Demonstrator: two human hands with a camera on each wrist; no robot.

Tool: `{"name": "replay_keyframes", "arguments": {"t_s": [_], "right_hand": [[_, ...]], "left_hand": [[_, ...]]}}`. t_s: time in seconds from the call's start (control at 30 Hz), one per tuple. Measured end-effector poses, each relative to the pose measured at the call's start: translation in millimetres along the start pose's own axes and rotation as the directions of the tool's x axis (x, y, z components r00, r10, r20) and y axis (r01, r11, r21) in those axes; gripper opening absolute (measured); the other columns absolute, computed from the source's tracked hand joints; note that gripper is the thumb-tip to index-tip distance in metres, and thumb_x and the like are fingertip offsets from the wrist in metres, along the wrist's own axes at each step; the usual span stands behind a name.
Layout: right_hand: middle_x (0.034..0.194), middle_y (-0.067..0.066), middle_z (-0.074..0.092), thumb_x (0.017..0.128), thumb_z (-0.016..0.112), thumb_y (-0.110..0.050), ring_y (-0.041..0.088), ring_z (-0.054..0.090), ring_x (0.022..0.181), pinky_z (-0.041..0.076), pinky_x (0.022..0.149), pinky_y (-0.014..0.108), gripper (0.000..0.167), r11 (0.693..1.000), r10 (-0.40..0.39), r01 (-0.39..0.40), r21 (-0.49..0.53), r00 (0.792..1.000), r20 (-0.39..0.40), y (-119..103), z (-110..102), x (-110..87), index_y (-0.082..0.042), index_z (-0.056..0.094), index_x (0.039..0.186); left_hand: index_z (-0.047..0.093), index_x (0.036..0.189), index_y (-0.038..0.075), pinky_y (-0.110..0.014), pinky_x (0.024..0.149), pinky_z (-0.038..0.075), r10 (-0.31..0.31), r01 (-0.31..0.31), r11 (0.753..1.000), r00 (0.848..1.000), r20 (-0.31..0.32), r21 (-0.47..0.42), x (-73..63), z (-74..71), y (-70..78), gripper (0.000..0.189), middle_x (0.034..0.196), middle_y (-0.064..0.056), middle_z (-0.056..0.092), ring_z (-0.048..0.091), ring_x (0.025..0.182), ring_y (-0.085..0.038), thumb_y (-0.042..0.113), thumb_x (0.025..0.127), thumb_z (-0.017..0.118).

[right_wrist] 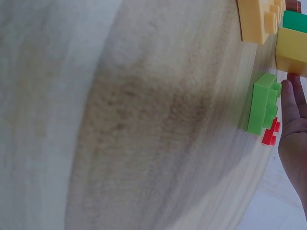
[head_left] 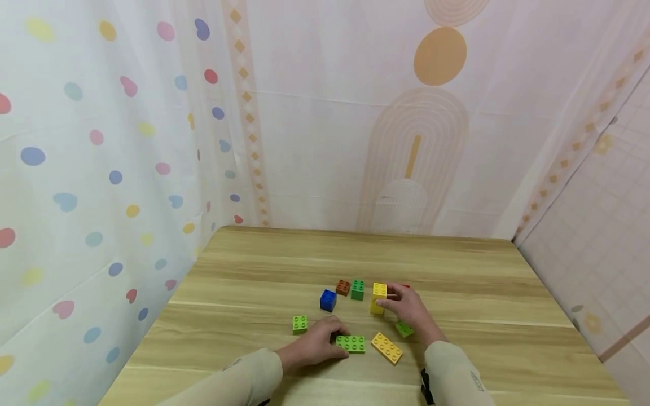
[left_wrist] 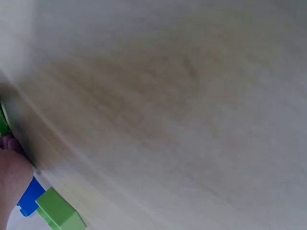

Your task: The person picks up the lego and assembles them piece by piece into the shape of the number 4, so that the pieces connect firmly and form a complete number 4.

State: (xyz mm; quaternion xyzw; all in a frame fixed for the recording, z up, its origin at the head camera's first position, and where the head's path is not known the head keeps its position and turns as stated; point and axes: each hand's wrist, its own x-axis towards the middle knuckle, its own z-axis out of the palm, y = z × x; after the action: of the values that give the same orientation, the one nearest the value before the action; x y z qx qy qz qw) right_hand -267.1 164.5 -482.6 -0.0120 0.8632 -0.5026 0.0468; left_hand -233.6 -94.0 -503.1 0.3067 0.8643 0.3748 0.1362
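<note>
My left hand [head_left: 317,342] holds the left end of a long light green brick [head_left: 351,344], thumb along its near side and fingers around the far side. In the left wrist view, only a sliver of this hand [left_wrist: 13,175] shows at the edge. My right hand [head_left: 408,307] grips a tall yellow brick [head_left: 378,299] from its right side; whether it is one piece or a stack is hard to tell. The right wrist view shows the fingers [right_wrist: 289,98] against the yellow brick [right_wrist: 291,50]. A flat yellow-orange brick [head_left: 387,348] lies between the hands.
Beyond the hands are a blue brick [head_left: 328,300], a brown brick [head_left: 343,287] and a green brick [head_left: 358,289]. A small light green brick [head_left: 300,324] lies left. Another green brick [head_left: 404,329] and a red brick [right_wrist: 271,132] lie by the right hand. Curtains [head_left: 315,141] border the wooden table [head_left: 228,293].
</note>
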Motion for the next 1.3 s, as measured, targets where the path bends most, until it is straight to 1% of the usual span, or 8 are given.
{"name": "replay_keyframes", "arguments": {"t_s": [0.1,0.27,0.37,0.6,0.73,0.87,1.13,1.3], "right_hand": [[0.124,0.008,0.064,0.090,0.075,-0.026,0.030,0.059,0.115,0.050,0.093,0.045,0.048,1.000,-0.001,0.001,0.001,1.000,0.004,0,0,-0.2,-0.006,0.062,0.132],[0.123,0.008,0.064,0.091,0.074,-0.025,0.029,0.059,0.115,0.050,0.092,0.045,0.047,1.000,-0.007,0.007,0.000,1.000,0.005,1,0,-0.3,-0.006,0.063,0.132],[0.123,0.007,0.064,0.091,0.074,-0.026,0.029,0.059,0.114,0.050,0.092,0.045,0.048,1.000,-0.013,0.013,0.005,1.000,0.006,2,1,1.1,-0.006,0.062,0.132],[0.122,0.007,0.064,0.090,0.075,-0.026,0.029,0.060,0.114,0.050,0.092,0.045,0.049,1.000,-0.020,0.020,0.004,1.000,0.006,6,1,5.5,-0.006,0.062,0.133],[0.121,0.007,0.065,0.090,0.075,-0.025,0.029,0.060,0.113,0.051,0.092,0.044,0.047,1.000,-0.028,0.028,0.000,1.000,0.006,7,0,6.0,-0.006,0.063,0.131],[0.122,0.007,0.065,0.090,0.075,-0.024,0.029,0.060,0.114,0.051,0.092,0.044,0.046,0.999,-0.033,0.033,-0.005,0.999,0.008,7,0,7.5,-0.006,0.064,0.131],[0.122,0.007,0.065,0.090,0.075,-0.024,0.029,0.060,0.114,0.050,0.093,0.045,0.045,1.000,-0.031,0.031,0.004,0.999,0.009,6,-1,9.7,-0.009,0.064,0.131],[0.121,0.007,0.065,0.090,0.075,-0.023,0.030,0.060,0.114,0.051,0.092,0.044,0.041,1.000,-0.026,0.026,0.003,1.000,0.015,5,-1,7.9,-0.009,0.066,0.127]], "left_hand": [[0.070,0.110,0.014,-0.028,0.089,0.045,-0.013,0.013,1.000,1.000,0.009,-0.012,0.9,-1.4,1.6,0.029,0.103,0.010,0.059,0.053,0.096,-0.006,0.023,0.084,0.081],[0.070,0.111,0.015,-0.031,0.089,0.046,-0.089,0.090,0.994,0.996,0.012,-0.065,2.8,-4.0,4.0,0.029,0.104,0.009,0.062,0.055,0.097,-0.007,0.023,0.085,0.080],[0.070,0.114,0.015,-0.033,0.089,0.047,-0.111,0.111,0.991,0.994,-0.003,-0.073,5.1,-8.1,4.3,0.030,0.108,0.008,0.064,0.057,0.098,-0.009,0.023,0.086,0.079],[0.068,0.119,0.007,-0.030,0.084,0.049,-0.036,0.033,0.999,0.997,-0.075,-0.037,14.2,-18.3,7.9,0.033,0.111,0.002,0.067,0.059,0.098,-0.010,0.021,0.089,0.076],[0.067,0.125,0.004,-0.031,0.084,0.050,-0.017,0.017,1.000,0.993,-0.115,-0.003,19.7,-22.9,10.0,0.040,0.114,-0.003,0.067,0.059,0.099,-0.012,0.022,0.090,0.075],[0.069,0.121,0.005,-0.031,0.079,0.051,0.020,-0.017,1.000,0.988,-0.156,0.018,24.5,-29.1,12.8,0.035,0.110,-0.004,0.067,0.059,0.095,-0.013,0.019,0.090,0.076],[0.067,0.126,0.006,-0.032,0.078,0.050,-0.010,0.006,1.000,0.982,-0.188,-0.020,37.9,-44.6,19.9,0.039,0.119,-0.007,0.066,0.058,0.091,-0.012,0.022,0.091,0.074],[0.065,0.129,0.004,-0.027,0.072,0.050,-0.036,0.026,0.998,0.983,-0.181,-0.056,48.9,-48.1,19.4,0.040,0.113,-0.005,0.067,0.057,0.085,-0.010,0.021,0.093,0.072]]}}
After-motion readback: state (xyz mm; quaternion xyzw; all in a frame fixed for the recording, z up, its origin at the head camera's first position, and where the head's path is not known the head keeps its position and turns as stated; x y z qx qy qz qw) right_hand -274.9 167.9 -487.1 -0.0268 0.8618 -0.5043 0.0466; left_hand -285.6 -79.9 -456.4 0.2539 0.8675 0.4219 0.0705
